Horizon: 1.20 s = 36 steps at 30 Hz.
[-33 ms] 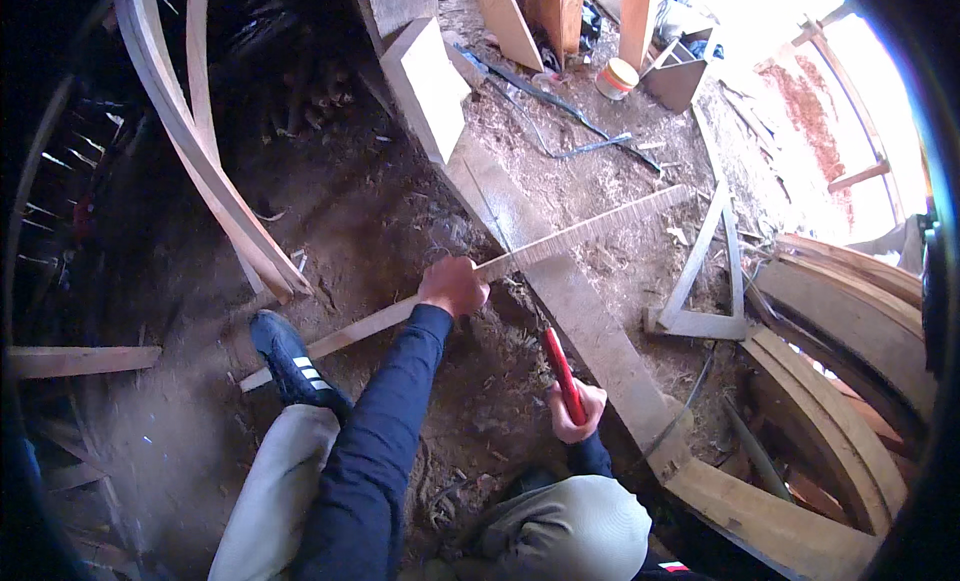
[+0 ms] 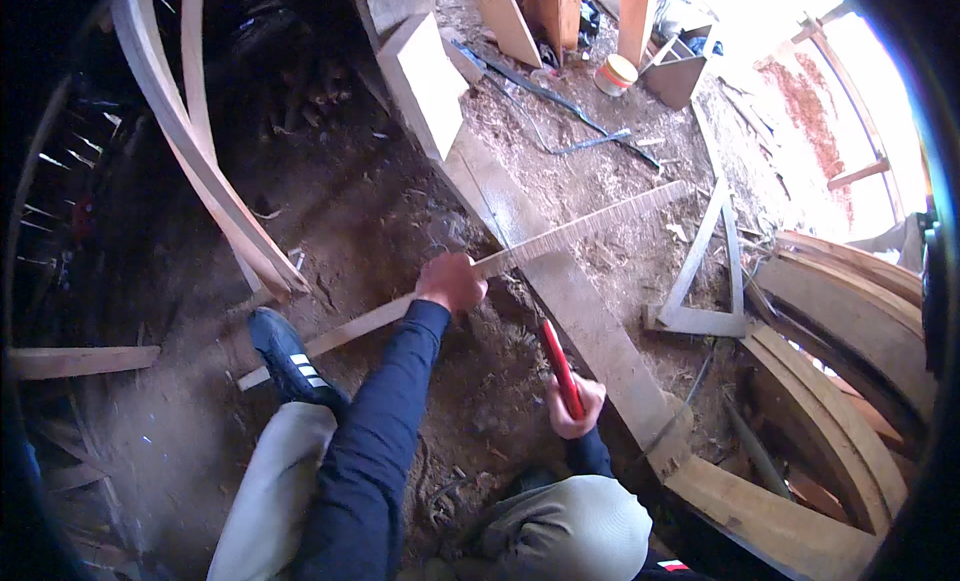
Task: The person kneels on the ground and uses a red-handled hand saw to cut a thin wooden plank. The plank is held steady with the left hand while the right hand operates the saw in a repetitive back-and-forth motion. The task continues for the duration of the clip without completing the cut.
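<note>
A long thin wooden strip (image 2: pixel 590 227) lies slantwise across a thick wooden beam (image 2: pixel 590 306). My left hand (image 2: pixel 452 283) is closed around the strip just left of the beam. In my right hand (image 2: pixel 576 405) is the red handle of a handsaw (image 2: pixel 562 369), seen nearly edge-on. Its thin dark blade runs up and away from me, crossing the strip over the beam. Whether the teeth are in the wood, I cannot tell. My left shoe (image 2: pixel 287 353) is over the strip's near-left end.
A pale wood block (image 2: pixel 425 86) rests on the beam's far part. Beyond lie a dark strap (image 2: pixel 560 103) and a white tub (image 2: pixel 615 75). A triangular wooden frame (image 2: pixel 700 271) and curved timbers (image 2: pixel 830 421) are at right. Curved boards (image 2: pixel 190 141) stand at left.
The saw and my right hand have moved slightly forward, away from me. My left hand keeps its grip on the strip.
</note>
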### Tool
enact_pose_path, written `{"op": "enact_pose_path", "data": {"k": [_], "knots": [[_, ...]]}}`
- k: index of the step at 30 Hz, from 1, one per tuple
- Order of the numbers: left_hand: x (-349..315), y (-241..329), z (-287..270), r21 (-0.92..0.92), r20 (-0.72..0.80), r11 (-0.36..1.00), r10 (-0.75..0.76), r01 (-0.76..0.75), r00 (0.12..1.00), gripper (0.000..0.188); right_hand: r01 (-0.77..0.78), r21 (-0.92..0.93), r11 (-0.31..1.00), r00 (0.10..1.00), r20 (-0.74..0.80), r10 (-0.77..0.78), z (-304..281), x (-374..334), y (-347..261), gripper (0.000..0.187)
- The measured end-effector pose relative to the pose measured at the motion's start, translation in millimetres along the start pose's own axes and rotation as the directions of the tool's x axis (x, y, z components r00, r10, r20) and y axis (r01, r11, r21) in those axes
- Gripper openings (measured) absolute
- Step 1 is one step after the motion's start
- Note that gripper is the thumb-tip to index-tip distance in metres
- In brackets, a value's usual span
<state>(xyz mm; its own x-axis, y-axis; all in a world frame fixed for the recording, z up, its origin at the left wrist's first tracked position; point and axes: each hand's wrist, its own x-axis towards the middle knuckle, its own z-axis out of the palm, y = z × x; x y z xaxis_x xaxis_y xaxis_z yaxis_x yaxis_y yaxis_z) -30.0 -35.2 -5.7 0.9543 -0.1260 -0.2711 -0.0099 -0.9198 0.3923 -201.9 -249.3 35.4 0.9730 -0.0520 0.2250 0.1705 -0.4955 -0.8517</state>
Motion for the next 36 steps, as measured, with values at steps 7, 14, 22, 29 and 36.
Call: {"op": "enact_pose_path", "data": {"k": [7,14,22,29,36], "knots": [[-1,-7,2,0.018,0.037,0.999,-0.031,0.030,0.999,0.032,-0.019,-0.022,1.000,1.000,0.007,0.019,-5,-13,-6,0.006],[1,-2,-10,-0.003,0.096,0.998,-0.058,0.058,0.994,0.036,-0.016,0.042,0.999,0.999,0.029,0.014,3,3,-6,0.006],[5,-12,5,0.039,-0.057,0.997,-0.062,0.064,0.996,0.035,-0.044,0.168,0.985,0.999,0.022,0.041,4,0,-2,0.007],[2,-5,-8,0.067,0.000,0.995,-0.079,0.079,0.997,0.040,-0.034,0.124,0.992,0.999,0.012,0.032,-1,-5,-17,0.014],[14,-11,0,0.042,0.045,0.998,-0.055,0.053,0.997,0.040,0.025,0.170,0.985,0.999,-0.027,-0.021,-11,-2,-11,0.011]]}}
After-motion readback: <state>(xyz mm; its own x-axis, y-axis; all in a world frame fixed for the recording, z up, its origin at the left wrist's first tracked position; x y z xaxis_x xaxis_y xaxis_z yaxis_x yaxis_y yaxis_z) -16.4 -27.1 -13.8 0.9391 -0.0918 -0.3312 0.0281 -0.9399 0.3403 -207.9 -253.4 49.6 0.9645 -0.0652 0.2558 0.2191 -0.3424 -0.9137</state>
